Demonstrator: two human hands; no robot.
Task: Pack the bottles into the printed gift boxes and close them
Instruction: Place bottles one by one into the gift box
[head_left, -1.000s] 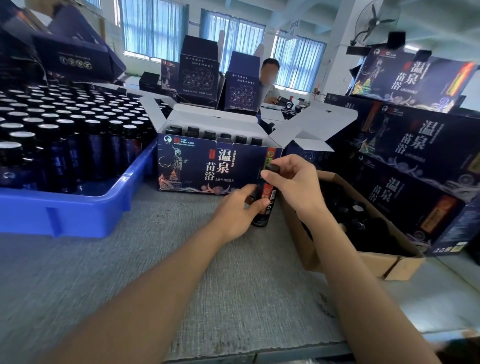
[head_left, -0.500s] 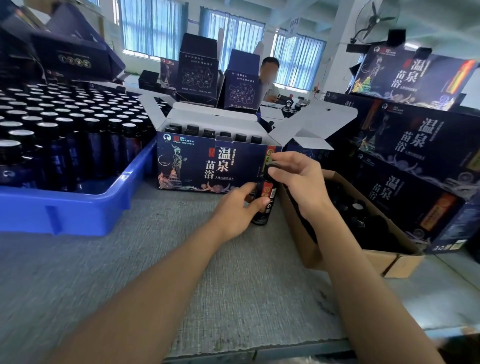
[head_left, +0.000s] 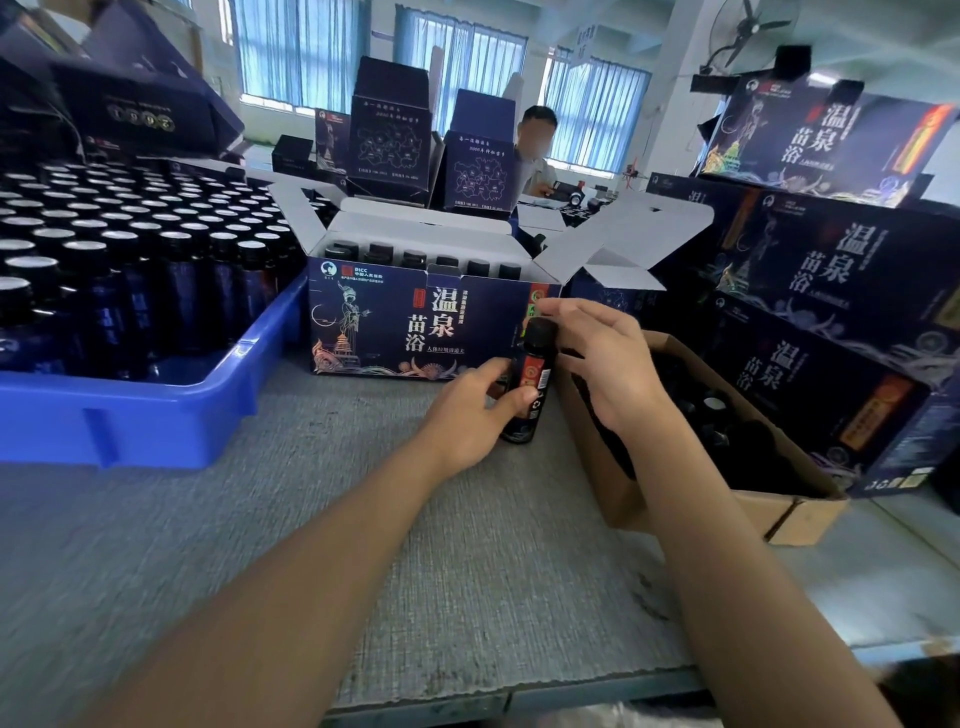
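Right of the blue tray (head_left: 156, 415), before the open gift box (head_left: 384, 322), I am gripping an upright bottle (head_left: 531, 382) in my left hand (head_left: 467, 415); my right hand (head_left: 605, 358) is hovering slack beside its cap (head_left: 540, 330), holding nothing. Loading step, I judge: next, lifting it over the box wall.

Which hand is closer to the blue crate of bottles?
Left. The left hand grips a bottle right of the blue crate; the right hand is farther right, by the cardboard box.

before you on the table (head_left: 467, 571): tray (head_left: 130, 421) left, gift box (head_left: 389, 322) centre, carton (head_left: 753, 512) right; one bottle (head_left: 531, 379) stands between gift box and carton.
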